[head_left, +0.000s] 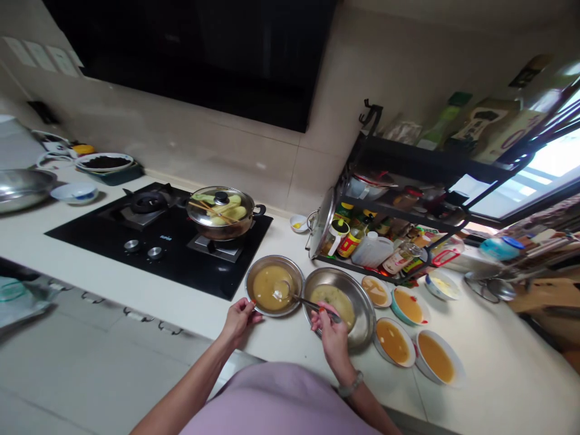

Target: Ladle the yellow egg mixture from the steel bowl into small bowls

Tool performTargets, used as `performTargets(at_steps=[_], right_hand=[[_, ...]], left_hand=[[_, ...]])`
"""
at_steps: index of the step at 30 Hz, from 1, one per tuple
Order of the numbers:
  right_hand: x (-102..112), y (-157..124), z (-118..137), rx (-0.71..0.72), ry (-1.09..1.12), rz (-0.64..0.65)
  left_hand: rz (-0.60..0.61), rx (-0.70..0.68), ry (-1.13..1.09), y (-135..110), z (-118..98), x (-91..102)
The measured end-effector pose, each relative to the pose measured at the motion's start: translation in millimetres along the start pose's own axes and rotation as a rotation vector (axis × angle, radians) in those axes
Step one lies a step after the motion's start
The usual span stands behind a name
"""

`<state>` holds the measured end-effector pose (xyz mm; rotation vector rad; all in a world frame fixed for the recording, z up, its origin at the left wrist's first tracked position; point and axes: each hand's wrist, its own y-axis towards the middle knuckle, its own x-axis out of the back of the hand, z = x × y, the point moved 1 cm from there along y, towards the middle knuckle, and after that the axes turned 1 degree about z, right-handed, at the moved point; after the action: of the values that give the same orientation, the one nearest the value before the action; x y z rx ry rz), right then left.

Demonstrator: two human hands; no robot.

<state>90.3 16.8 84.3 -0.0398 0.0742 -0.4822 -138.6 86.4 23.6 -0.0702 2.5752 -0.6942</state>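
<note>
My left hand [238, 319] grips the near rim of a small steel bowl [273, 285] of yellow-brown liquid on the counter. My right hand [331, 335] is closed on the handle of a metal ladle [296, 295]. The ladle's cup dips into that bowl's liquid. Its handle crosses the rim of a larger steel bowl [339, 305] to the right, which holds a paler yellow mixture. Several small white bowls of orange-brown soup [392, 342] stand right of the large bowl.
A black gas hob [149, 238] carries a lidded steel pot [222, 212] with green vegetables and chopsticks inside. A black rack [389, 223] of bottles and jars stands at the back right. A wok [20, 188] and dishes sit far left. The counter edge is just before my body.
</note>
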Motion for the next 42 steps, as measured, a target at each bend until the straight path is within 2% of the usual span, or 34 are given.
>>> performTargets(at_steps=[5,13,20,25,27,29,32,35,39,42], right_hand=[[4.6,-1.3,7.5,-0.094,0.14,-0.089],[18.9,-6.9,25.1,-0.072,0.138,-0.137],[59.4,-10.0,37.4,-0.012,0.041,-0.211],[89.7,-13.6,41.8,0.017,0.04,-0.343],[97.3,-16.3,40.5,0.05,-0.03,-0.377],[101.7,-20.3,39.5,0.108,-0.14,-0.358],[100.9,-28.2,41.8,0.238,-0.314,-0.201],[91.1,-36.4,47.3,0.364,-0.402,-0.076],[64.5,-41.3,48.1,0.423,-0.353,-0.019],[38.6,-36.6,39.2,0.404,-0.293,0.1]], left_hand=[[-0.008,-0.003,0.003,-0.2,-0.3,-0.2],[-0.016,0.009,0.048,-0.4,-2.4,-0.2],[0.001,0.018,0.039,-0.7,-3.6,0.4],[0.0,0.016,0.031,-0.5,-3.2,0.5],[-0.006,0.03,0.031,-0.7,-3.1,0.3],[-0.014,0.039,0.023,-0.8,-2.9,0.1],[-0.036,0.038,0.008,-0.3,-2.7,-0.2],[-0.048,0.05,0.017,0.7,-2.8,-1.5],[-0.015,0.077,-0.02,1.1,-5.1,-5.1],[0.009,0.118,-0.055,0.3,-9.4,-7.9]])
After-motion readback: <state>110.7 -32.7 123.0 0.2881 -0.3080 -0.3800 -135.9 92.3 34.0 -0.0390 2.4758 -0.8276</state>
